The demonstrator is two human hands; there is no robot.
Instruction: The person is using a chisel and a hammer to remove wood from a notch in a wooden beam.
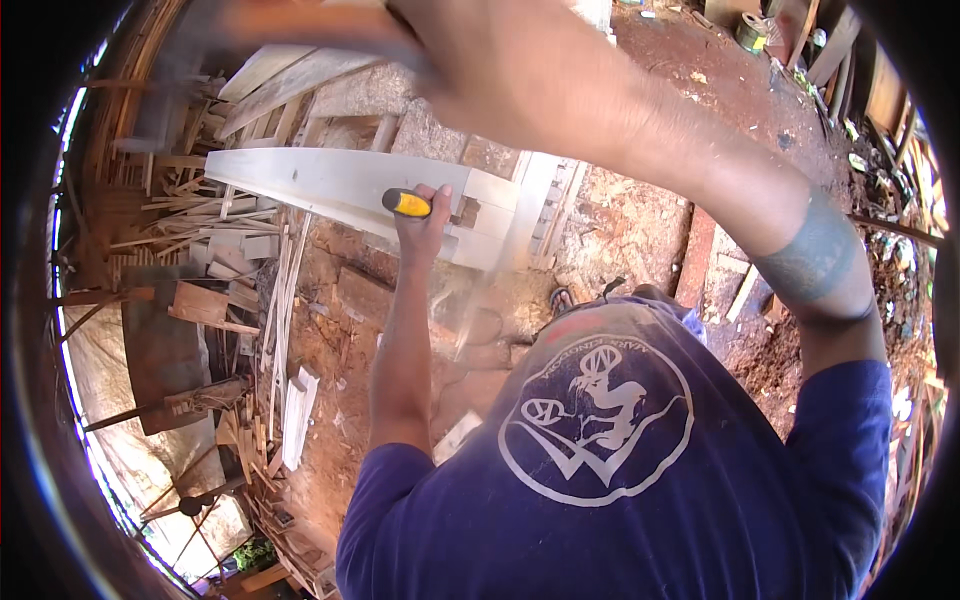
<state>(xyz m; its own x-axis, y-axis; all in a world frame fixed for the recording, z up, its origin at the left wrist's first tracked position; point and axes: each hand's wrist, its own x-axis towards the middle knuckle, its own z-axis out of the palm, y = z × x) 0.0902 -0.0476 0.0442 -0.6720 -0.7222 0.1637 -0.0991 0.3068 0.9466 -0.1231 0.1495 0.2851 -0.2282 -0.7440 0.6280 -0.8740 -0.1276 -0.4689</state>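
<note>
My left hand (424,228) is closed round a chisel (408,203) with a yellow and black handle. It rests on a long pale timber (340,180), close to a rough notch cut near the timber's right end. The chisel's blade is hidden by my hand. Raised high at the top of the view, my right hand (470,50) grips a hammer (310,28) by its orange-brown handle. Motion blurs the hammer, and its head is only a grey smear at the upper left.
More boards (300,85) lie beyond the timber. Thin wood strips and offcuts (205,225) are heaped at the left. Sawdust and shavings cover the brown ground (620,215). A tin can (752,33) and loose scraps sit at the far right.
</note>
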